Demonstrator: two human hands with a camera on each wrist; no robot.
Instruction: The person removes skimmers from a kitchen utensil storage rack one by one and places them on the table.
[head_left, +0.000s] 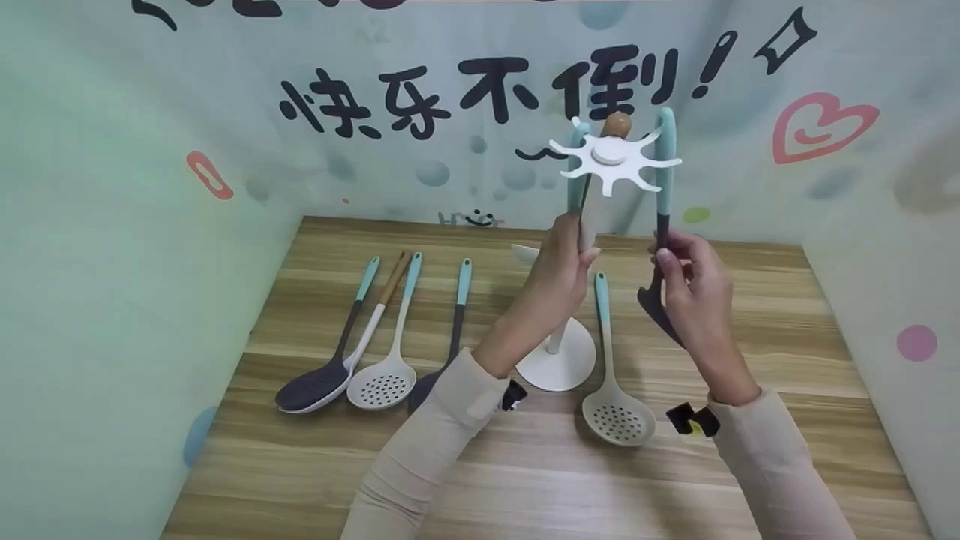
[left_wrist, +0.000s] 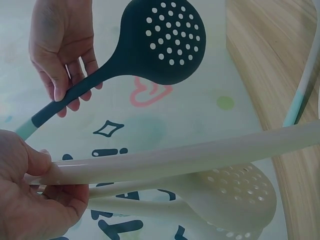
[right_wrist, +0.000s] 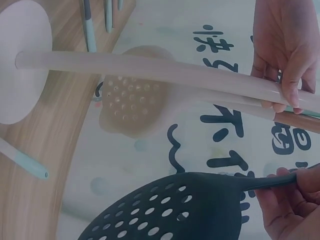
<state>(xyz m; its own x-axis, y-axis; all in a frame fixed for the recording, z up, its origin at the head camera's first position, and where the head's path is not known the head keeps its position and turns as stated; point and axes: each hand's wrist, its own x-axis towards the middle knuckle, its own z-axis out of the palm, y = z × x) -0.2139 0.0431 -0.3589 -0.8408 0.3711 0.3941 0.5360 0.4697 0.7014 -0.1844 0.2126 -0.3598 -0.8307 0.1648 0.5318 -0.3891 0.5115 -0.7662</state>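
Observation:
A white utensil rack with a hooked star-shaped top stands on a round base. Its pole is gripped by my left hand. My right hand pinches a dark skimmer by the neck, below its light blue handle. The handle is upright at the rack's right hooks; whether it hangs on one I cannot tell. Behind the pole, pale slotted heads of skimmers hang down. A wooden handle and another blue one show at the rack's top.
On the wooden table, a pale skimmer lies right of the base. At left lie another pale skimmer, a dark spoon-like utensil over a white wooden-handled one, and a blue-handled dark utensil partly behind my left sleeve. A printed cloth hangs behind.

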